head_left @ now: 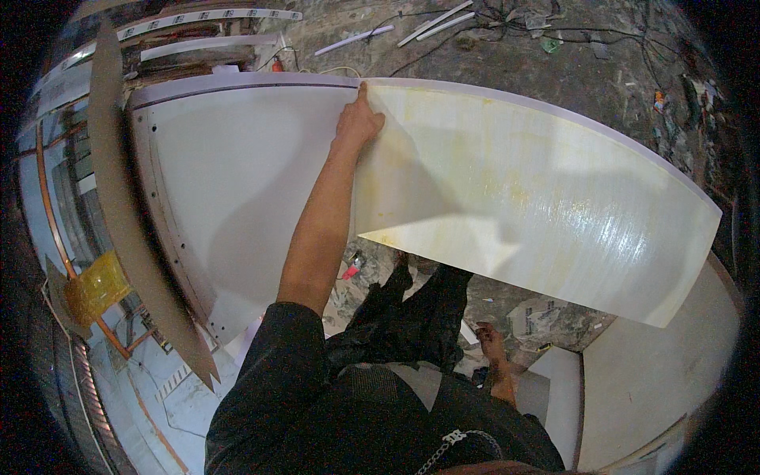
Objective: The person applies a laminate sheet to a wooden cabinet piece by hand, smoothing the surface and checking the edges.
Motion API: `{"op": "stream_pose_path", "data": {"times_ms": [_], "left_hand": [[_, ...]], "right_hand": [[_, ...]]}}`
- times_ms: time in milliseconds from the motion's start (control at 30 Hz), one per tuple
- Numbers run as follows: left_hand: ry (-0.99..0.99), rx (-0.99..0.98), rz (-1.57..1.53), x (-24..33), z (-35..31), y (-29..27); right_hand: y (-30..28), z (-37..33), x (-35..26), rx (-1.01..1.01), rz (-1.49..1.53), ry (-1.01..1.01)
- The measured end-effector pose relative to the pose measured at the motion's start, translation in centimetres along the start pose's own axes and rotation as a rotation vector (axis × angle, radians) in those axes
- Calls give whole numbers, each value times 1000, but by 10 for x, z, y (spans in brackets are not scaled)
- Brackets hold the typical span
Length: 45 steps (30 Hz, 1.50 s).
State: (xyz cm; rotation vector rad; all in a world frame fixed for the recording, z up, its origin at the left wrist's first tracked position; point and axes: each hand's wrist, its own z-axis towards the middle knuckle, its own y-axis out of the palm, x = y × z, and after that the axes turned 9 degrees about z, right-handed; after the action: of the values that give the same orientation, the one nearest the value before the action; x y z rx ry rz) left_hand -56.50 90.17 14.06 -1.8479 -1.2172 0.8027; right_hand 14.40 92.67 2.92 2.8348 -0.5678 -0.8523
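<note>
My left arm reaches forward over a broad white panel [261, 150]. The index finger of my left hand [361, 123] stretches to the panel's far edge strip [317, 79], its tip at the seam where a second surface begins. Nothing is held in that hand. Right of the seam lies a curved cream sheet [507, 182] with yellowish streaks and a wet-looking shine; its near left corner ends in a point. Low at my right side hangs my right hand [491, 340], its fingers loosely bent and apart, with nothing seen in it.
A long brown board [131, 206] stands along the left, beside a yellow piece [99, 283]. White strips [435, 22] and dark cables [554, 30] lie on the stained floor beyond. A large pale panel [657, 380] is at the lower right. Scraps litter the floor by my legs.
</note>
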Motion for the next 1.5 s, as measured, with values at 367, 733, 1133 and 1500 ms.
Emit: {"op": "stream_pose_path", "data": {"times_ms": [367,733,1133,1500], "left_hand": [[-17,-76,360,15,19,-27],[-44,-293,107,7,3,-49],[-48,-280,200,12,19,-28],[18,-202,367,22,-14,-32]], "right_hand": [[2,-8,-3,129,-120,95],[14,-8,-42,98,-24,66],[5,-3,-32,85,121,6],[3,-3,-46,106,218,92]]}}
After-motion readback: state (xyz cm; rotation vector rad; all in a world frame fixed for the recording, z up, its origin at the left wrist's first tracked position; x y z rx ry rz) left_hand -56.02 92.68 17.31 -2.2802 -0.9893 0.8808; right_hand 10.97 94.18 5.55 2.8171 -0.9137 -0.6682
